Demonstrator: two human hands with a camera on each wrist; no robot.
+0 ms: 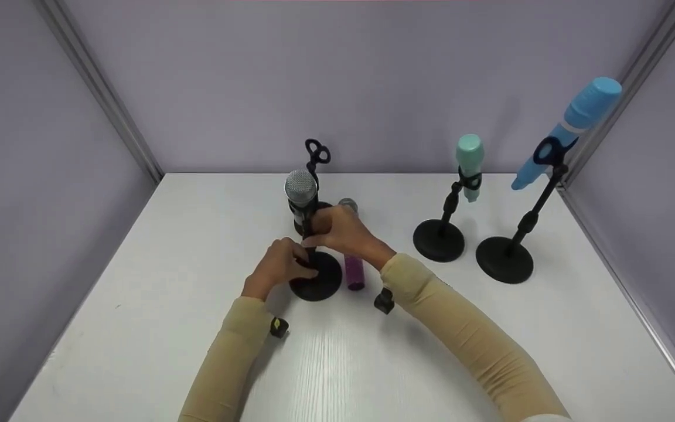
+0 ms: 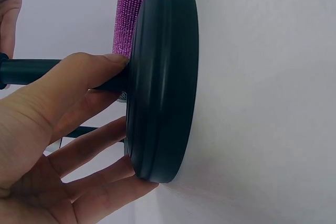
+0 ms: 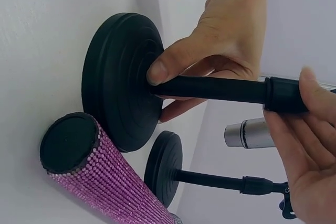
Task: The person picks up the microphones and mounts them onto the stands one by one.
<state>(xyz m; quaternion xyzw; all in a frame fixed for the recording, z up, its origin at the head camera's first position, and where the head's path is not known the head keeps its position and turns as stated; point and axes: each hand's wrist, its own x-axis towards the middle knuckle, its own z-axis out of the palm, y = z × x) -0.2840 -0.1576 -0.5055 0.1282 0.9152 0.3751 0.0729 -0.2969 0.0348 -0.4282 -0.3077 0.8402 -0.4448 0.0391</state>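
Observation:
A black microphone stand with a round base (image 1: 321,281) holds a microphone with a silver mesh head (image 1: 301,187) at its top. Low on the pole, my left hand (image 1: 282,264) pinches it just above the base, with other fingers spread along the base's edge in the left wrist view. Higher up, my right hand (image 3: 315,145) grips the collar (image 3: 283,95) of the same pole between thumb and fingers. Right beside the base lies a purple studded microphone (image 3: 113,177), partly hidden by my right hand in the head view.
Another black stand with an empty clip (image 1: 317,153) stands just behind. At the right are a stand with a mint-green microphone (image 1: 470,153) and a taller one with a blue microphone (image 1: 589,105). Walls enclose the white table (image 1: 167,246) at the back and both sides.

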